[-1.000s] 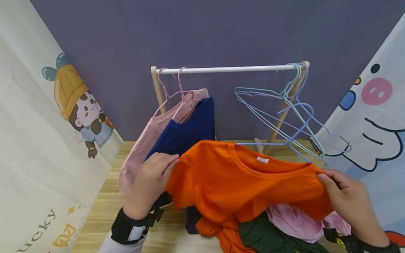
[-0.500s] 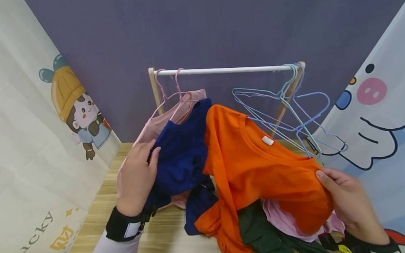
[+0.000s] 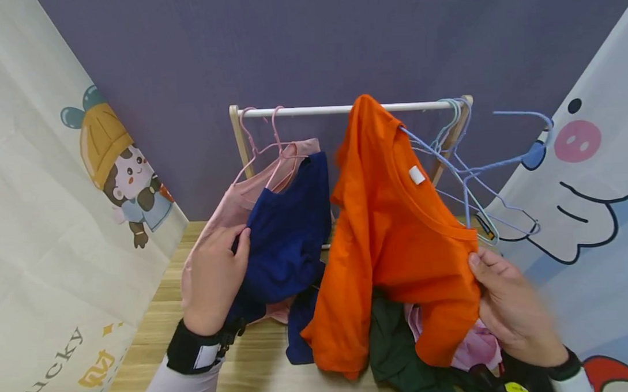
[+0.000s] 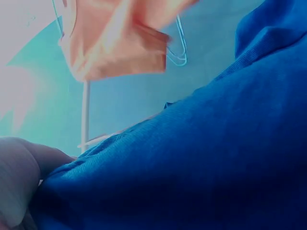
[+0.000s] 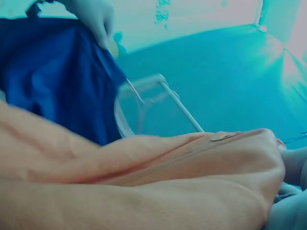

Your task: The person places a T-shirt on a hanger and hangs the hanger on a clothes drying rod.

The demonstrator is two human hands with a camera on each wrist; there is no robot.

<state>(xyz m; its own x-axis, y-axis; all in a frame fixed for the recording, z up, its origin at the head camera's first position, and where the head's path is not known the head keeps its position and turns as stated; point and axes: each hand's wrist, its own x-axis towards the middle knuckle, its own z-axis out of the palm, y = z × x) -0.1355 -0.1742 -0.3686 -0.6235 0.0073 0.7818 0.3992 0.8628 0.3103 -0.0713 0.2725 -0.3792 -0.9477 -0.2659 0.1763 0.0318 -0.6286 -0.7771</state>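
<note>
My left hand (image 3: 215, 283) pinches the shoulder edge of a navy blue shirt (image 3: 289, 231), which hangs on a pink hanger (image 3: 276, 128) at the rack's left side. The navy cloth (image 4: 192, 158) fills much of the left wrist view. My right hand (image 3: 512, 304) grips an orange shirt (image 3: 393, 245) at its right shoulder. Inside this shirt is a lavender hanger (image 3: 500, 164), its hook pointing up to the right. The orange shirt is tilted, its far shoulder raised in front of the rail. In the right wrist view, the orange cloth (image 5: 144, 191) hides most of my right hand.
A white rail (image 3: 321, 110) on wooden legs stands at the back. A pink shirt (image 3: 241, 195) hangs behind the navy one. Several bare hangers (image 3: 454, 119) crowd the rail's right end. Dark green (image 3: 402, 337) and pink garments (image 3: 477, 347) lie heaped on the wooden table (image 3: 252, 365).
My left hand has let go of the orange shirt's sleeve and taken hold of the navy shirt. My right hand has lifted and tilted the orange shirt with its hanger towards the rail.
</note>
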